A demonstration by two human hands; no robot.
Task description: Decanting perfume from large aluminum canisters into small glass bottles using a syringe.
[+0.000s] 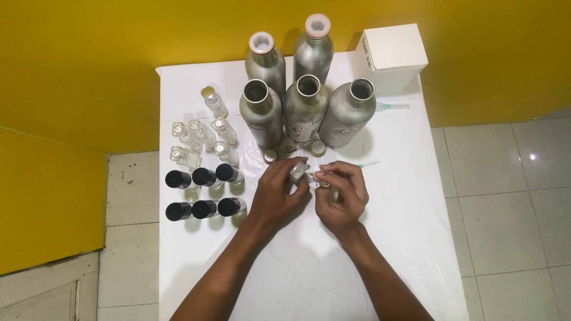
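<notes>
Both forearms enter from 6 o'clock over a white table (297,279).

Left hand (275,196), just left of centre: fingers curled around a small clear vial (298,172), which lies tilted in the grip with its neck toward 3 o'clock.

Right hand (340,193), touching the left at the fingertips: thumb and forefinger pinched on a small silvery piece (322,176) at the vial's neck; too small to tell what it is.

At 9 o'clock of the hands: six black-capped vials (204,193), two rows of three, lying close together.

Beyond them, toward 10 o'clock: a cluster of uncapped clear vials (202,139), with one gold-topped vial (213,100) further out.

At 12 o'clock, just past the hands: loose metal caps (270,156) at the foot of five silver aluminium bottles (306,104); front three open-mouthed, back two with pale ringed tops.

At 1 o'clock: a thin syringe (364,164) near the right hand, and a second syringe (391,106) beside the bottles.

Far corner, 1 o'clock: a white box (392,54). A yellow wall (119,59) stands behind the table.
</notes>
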